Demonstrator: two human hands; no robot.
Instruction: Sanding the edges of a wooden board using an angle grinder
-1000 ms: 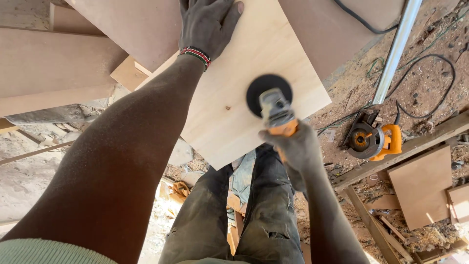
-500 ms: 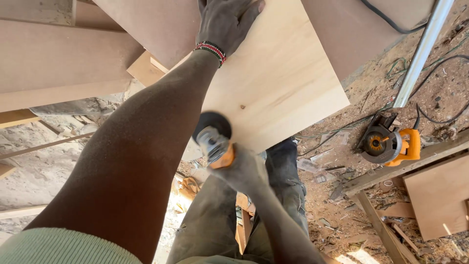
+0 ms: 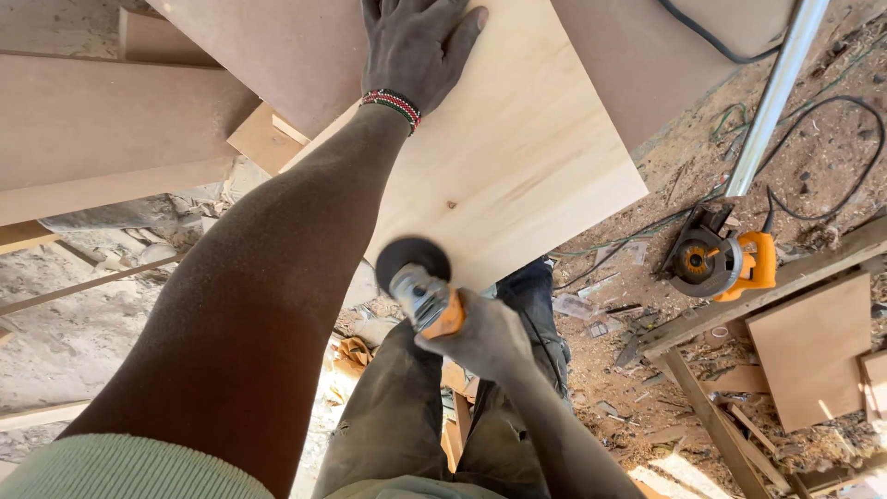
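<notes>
- Left hand (image 3: 414, 42) is lying flat, fingers spread wide, pressing on the pale wooden board (image 3: 517, 157); fingertips are running off the top edge of the frame.
- Beaded bracelet (image 3: 393, 104) is sitting at the left wrist.
- Right hand (image 3: 485, 337) is wrapping tightly around the orange-bodied angle grinder (image 3: 423, 286); the grip is covering most of the tool body.
- Grinder's black disc (image 3: 413, 258) is sitting at the board's near corner edge; whether it is touching the wood is not resolvable.
- Board is extending past the top of the frame, lying over brown sheets (image 3: 268, 51).
- Orange circular saw (image 3: 716, 263) is resting on the sawdust-strewn ground, well apart from both hands.
- Metal tube (image 3: 771, 97) is running out of the frame at top right.
- Trousered legs (image 3: 397, 434) are showing below the board, partly hidden by both forearms.
</notes>
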